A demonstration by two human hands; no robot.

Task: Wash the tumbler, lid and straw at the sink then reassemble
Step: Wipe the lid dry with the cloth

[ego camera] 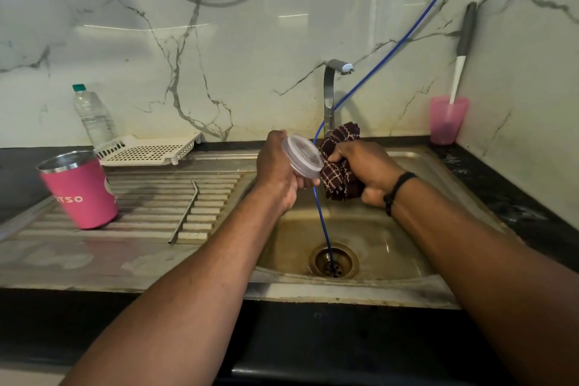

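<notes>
My left hand (279, 166) grips the clear round lid (302, 156) over the sink (413, 166), tilted on edge with its face turned toward the cloth. The pink tumbler (82, 189) stands open and lidless on the ribbed drainboard (163, 197) at left, steel rim up. The bent steel straw (185, 211) lies flat on the ribs just right of it.

Both forearms are bare from the bottom edge of the view up to the wrists, with no sleeves showing. The left hand (279, 166) wears nothing. The right hand (363, 166) has a thin black band (398, 189) round its wrist, with a small knot or bead on the underside.
</notes>
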